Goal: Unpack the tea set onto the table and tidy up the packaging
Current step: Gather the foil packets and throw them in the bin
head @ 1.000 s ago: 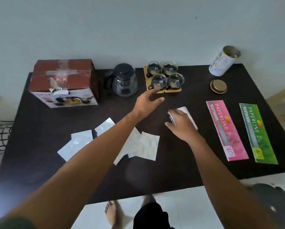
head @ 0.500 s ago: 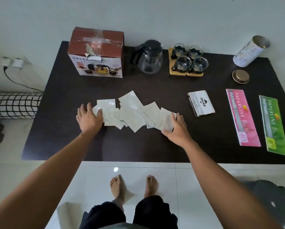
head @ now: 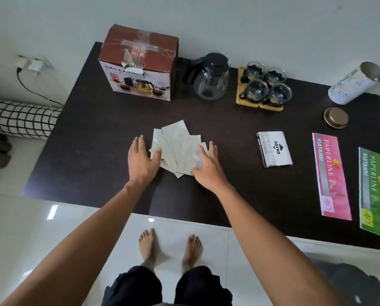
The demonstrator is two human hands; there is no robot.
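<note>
Several thin whitish packaging sheets (head: 178,146) lie bunched in an overlapping pile in the middle of the dark table (head: 96,133). My left hand (head: 142,159) presses the pile's left edge with straight fingers. My right hand (head: 206,165) lies flat on its right side. At the back stand the tea-set box (head: 138,65), closed and upright, a glass teapot (head: 211,77) with a black lid, and several glass cups (head: 265,85) on wooden coasters.
A white stamp-pad box (head: 274,149) lies right of the pile. Further right are a pink receipt book (head: 330,175) and a green one (head: 374,191). A white tin (head: 354,85) lies tilted at the back right beside its gold lid (head: 335,118). A checked cushion (head: 19,118) rests on the floor at left.
Both hands left the cups and stamp-pad box, came down on the spread sheets, then slid toward each other, pushing them into one tight pile. The camera view shifted back.
</note>
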